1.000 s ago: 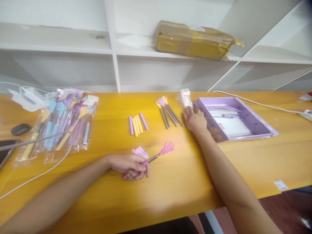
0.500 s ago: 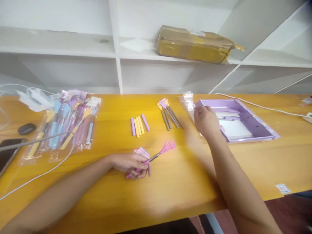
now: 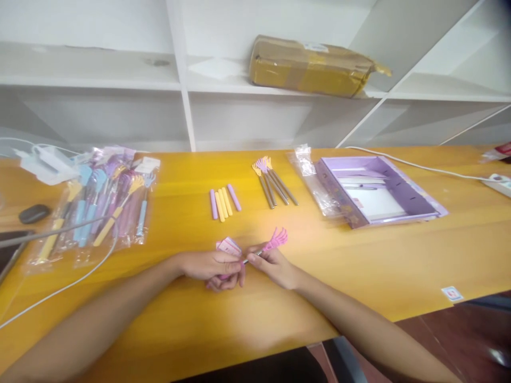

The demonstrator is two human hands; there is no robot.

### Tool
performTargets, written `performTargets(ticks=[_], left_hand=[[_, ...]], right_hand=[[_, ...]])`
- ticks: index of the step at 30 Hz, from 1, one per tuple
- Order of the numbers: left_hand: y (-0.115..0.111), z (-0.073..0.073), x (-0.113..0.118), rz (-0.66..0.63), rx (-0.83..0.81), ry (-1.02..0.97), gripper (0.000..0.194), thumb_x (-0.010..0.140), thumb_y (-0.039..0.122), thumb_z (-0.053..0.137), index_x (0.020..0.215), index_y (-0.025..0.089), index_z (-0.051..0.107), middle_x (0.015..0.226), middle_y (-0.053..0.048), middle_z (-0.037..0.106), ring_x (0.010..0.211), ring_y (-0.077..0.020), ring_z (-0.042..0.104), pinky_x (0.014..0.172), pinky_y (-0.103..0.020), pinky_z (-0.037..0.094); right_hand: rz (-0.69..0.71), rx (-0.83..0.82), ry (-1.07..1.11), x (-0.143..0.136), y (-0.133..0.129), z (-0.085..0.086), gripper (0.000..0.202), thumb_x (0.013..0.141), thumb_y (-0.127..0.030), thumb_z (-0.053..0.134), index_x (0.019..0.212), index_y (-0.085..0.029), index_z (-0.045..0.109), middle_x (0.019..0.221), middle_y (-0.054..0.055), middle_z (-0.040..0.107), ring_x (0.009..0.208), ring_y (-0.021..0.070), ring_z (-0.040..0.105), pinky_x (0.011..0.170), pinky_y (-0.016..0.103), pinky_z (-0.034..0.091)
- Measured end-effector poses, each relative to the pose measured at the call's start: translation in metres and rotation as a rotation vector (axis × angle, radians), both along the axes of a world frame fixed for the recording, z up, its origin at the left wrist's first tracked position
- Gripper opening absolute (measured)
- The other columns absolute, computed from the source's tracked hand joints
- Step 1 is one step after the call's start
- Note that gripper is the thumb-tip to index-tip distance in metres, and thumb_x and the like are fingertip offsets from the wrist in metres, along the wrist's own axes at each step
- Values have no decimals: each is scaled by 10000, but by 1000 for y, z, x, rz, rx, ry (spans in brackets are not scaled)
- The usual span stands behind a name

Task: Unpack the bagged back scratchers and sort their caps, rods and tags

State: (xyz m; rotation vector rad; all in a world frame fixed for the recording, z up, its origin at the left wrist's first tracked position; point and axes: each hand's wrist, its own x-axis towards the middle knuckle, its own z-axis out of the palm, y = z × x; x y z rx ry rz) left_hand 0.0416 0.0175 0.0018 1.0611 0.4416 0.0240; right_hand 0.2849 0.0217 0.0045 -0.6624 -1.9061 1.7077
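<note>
Low in the middle of the view, my left hand (image 3: 223, 269) is closed round the pink handle of a back scratcher. My right hand (image 3: 273, 264) pinches its metal rod just below the pink claw head (image 3: 276, 239). A small stack of printed cards (image 3: 229, 246) shows beside my left hand. Beyond the hands lie purple and yellow handle tubes (image 3: 224, 204). To their right, several metal rods with yellow and purple claw heads (image 3: 275, 183) lie fanned out. Clear plastic bags (image 3: 317, 186) rest by a purple box (image 3: 343, 199).
Bagged back scratchers (image 3: 104, 199) lie at the left under a grey cable, near a white adapter (image 3: 50, 164) and a black oval object (image 3: 34, 214). A taped carton (image 3: 309, 66) sits on the white shelf. A power strip (image 3: 499, 183) is at the right edge.
My right hand has come from the plastic bags by the box to the pink back scratcher and taken hold of its rod. My left hand keeps its hold. The view has shifted slightly.
</note>
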Motion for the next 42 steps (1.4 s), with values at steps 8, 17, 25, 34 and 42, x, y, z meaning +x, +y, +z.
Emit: performTargets(ticks=[8,17,25,34,42], left_hand=[[1,4,3,1,87,27,586,1089,709,383,784,211,430,686,38,399,501,-88,323,483,-252,282],[7,8,5,10,-48,-55,546,1095,656,436,763,227,375,662,52,335,479,-84,241,439,-222,219],[1,3,6,23,16,1,559,1093,676,421,772,218,406,669,44,374,499,-90,302,474,-241,265],[0,17,12,-177,363,90,519,1115,624,407,801,213,459,731,21,471,640,-135,446,640,-283,410],[-5,19,12,-145,583,130,461,1116,616,379,953,211,527,911,-21,543,852,-182,534,799,-296,457]], right_hand=[[-144,-39,-21,-6,-1,-2,643,1028,-740,519,658,-220,439,645,-27,396,649,133,405,665,295,413],[-249,-140,-50,6,-1,-11,652,1026,-754,494,656,-232,369,583,-67,305,525,87,254,506,280,209],[-137,-70,-3,6,5,-8,609,1017,-683,585,674,-209,415,639,-56,327,596,95,294,576,265,279],[164,-18,-193,7,-9,14,513,1111,-552,477,799,-158,579,723,-18,472,654,99,396,611,244,298],[279,267,-101,17,-8,17,423,1128,-339,425,734,-210,336,689,-42,365,588,92,340,607,277,294]])
